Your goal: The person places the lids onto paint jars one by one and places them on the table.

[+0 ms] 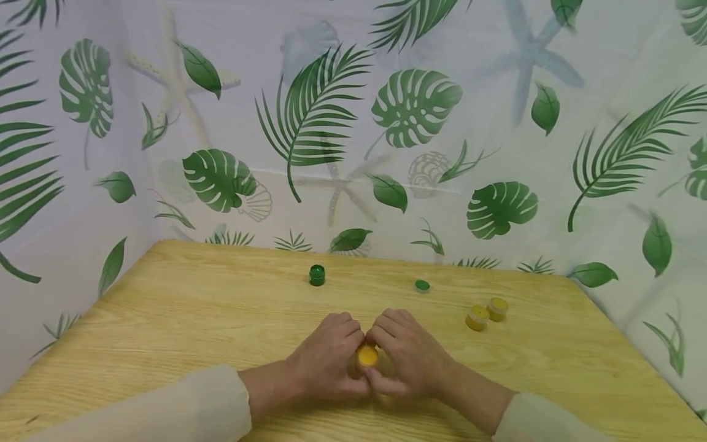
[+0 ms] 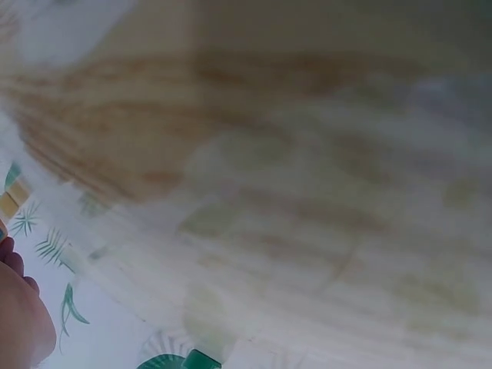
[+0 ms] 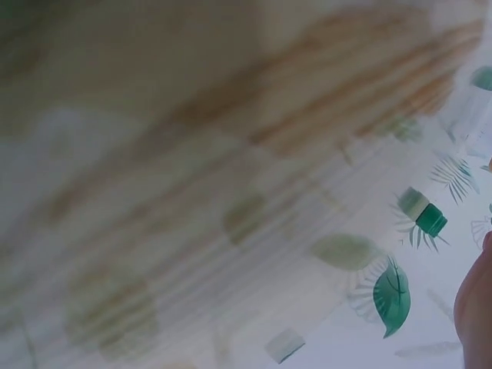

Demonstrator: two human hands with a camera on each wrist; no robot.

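A small round paint pot (image 1: 367, 355) with an orange-yellow top is held between the two hands near the front of the table. My left hand (image 1: 333, 356) grips its left side, with curled fingers behind it and the thumb in front. From the right, my right hand (image 1: 409, 355) grips the same pot, its thumb near the left thumb. The hands hide most of the pot's sides. Only part of the left hand (image 2: 23, 319) shows at the edge of the left wrist view, and part of the right hand (image 3: 475, 311) in the right wrist view.
On the wood-grain table (image 1: 221, 307), a green jar (image 1: 317, 275) stands toward the back. A small round green-topped piece (image 1: 422, 286) lies right of it. Two yellow pots (image 1: 477, 318) stand close together at the right. Behind is a leaf-patterned cloth (image 1: 331, 202).
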